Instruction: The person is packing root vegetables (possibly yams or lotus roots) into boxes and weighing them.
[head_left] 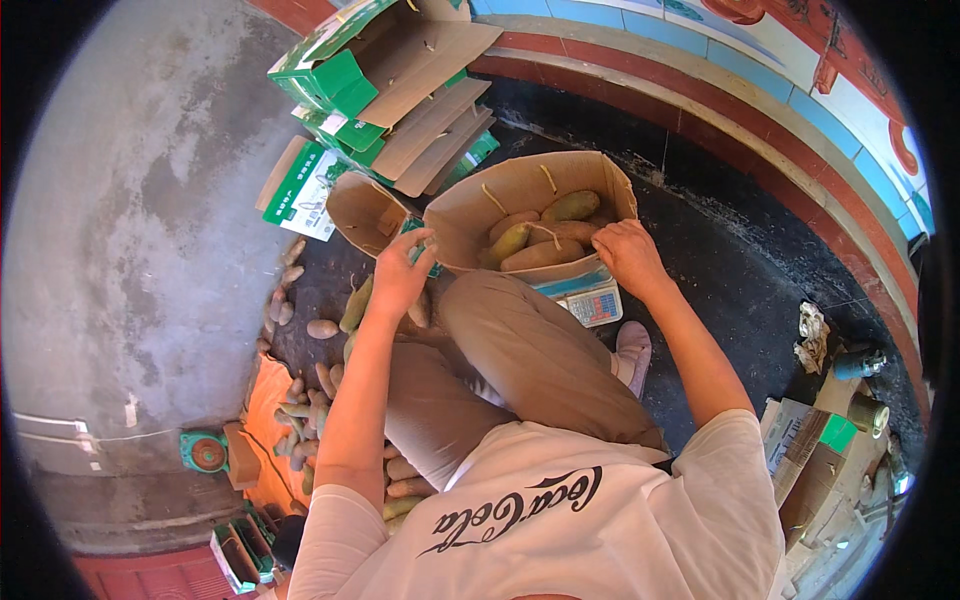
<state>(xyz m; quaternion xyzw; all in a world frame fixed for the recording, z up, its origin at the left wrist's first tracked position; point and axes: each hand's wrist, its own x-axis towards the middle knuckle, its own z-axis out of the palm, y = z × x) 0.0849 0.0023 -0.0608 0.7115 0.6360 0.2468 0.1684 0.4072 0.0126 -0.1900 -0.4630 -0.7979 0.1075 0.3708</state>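
Observation:
An open cardboard box [460, 222], brown inside, stands in front of my knees, with several long brown and greenish tubers [548, 254] in it. My left hand [402, 270] is at the box's left side, its fingers bent and closed on the edge of a side flap [362, 212] with a green outer face. My right hand [630, 252] is at the box's right rim, fingers curled over the edge beside the tubers. The fingertips of both hands are partly hidden. Under the near side of the box a scale [592, 304] with a keypad shows.
Flattened and open green-and-brown cartons [415, 85] are stacked beyond the box at the left. Many loose tubers [312, 415] lie on the floor and an orange sheet [268, 400] to my left. At the right are a cardboard piece [800, 470] and a crumpled wrapper [812, 338].

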